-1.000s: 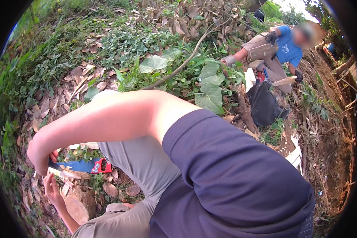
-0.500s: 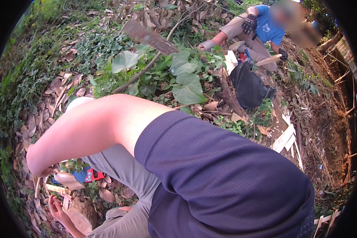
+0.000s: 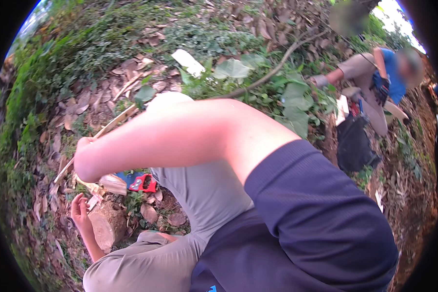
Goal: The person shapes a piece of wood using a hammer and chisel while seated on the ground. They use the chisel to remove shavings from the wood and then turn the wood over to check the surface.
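Note:
My right arm reaches across to the left, and my right hand [image 3: 84,150] looks closed, its fingers mostly turned out of sight. A long, thin wooden strip [image 3: 114,121] runs slantwise through it, showing on both sides. Below it, my left hand [image 3: 79,208] is raised with its fingers loosely bent and apart, holding nothing visible. Beside that hand stands a cut log [image 3: 102,228]. Split pieces of pale wood [image 3: 113,185] lie just above the log. A red-handled tool [image 3: 143,183] with a blue part rests to their right, next to my leg.
A pale wood piece [image 3: 188,62] lies among the plants ahead. At the far right a person in a blue shirt [image 3: 393,78] sits on the ground, a dark bag [image 3: 355,143] in front of them. A bent branch [image 3: 272,73] crosses the leaves.
My view has swung left. My right hand is higher, with the strip showing at it. A blurred flat object in the air is gone; a pale wood piece now lies among the plants.

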